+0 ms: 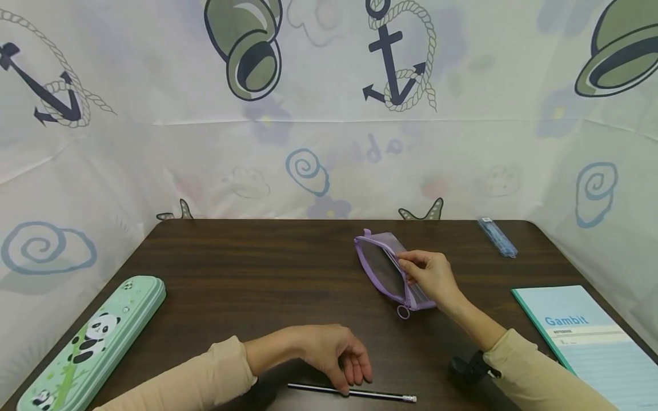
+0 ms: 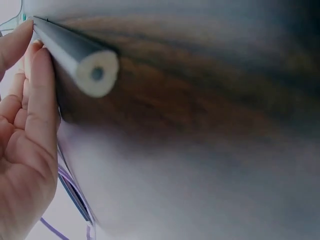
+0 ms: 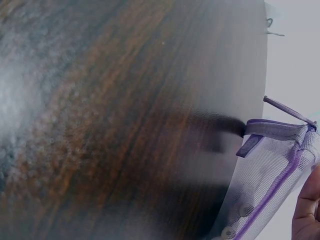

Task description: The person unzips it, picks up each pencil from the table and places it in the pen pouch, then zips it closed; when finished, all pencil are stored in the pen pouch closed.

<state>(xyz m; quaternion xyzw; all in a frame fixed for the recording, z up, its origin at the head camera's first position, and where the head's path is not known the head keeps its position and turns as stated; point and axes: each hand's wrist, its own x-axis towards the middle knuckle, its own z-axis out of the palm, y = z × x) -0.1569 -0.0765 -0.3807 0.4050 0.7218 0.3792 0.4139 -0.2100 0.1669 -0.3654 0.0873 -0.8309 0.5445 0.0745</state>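
Note:
Near the front of the table, my left hand (image 1: 339,354) pinches a black pencil (image 1: 380,395) between thumb and fingertips. The pencil lies almost level, its eraser end toward the right. Its flat unsharpened end, with a dark core, shows close up in the left wrist view. Farther back, my right hand (image 1: 429,274) pinches the rim of a purple mesh pencil pouch (image 1: 421,299). That pouch is unzipped, its mouth facing left, with a ring hanging at its near corner. Through the mesh in the right wrist view, round pencil ends (image 3: 245,210) show inside the pouch.
A green panda pencil case (image 1: 103,337) lies at the left edge of the dark wooden table (image 1: 247,274). On the right are a Gambit notebook (image 1: 591,325) and, at the back, a small blue packet (image 1: 497,237). A printed cloth hangs around the table.

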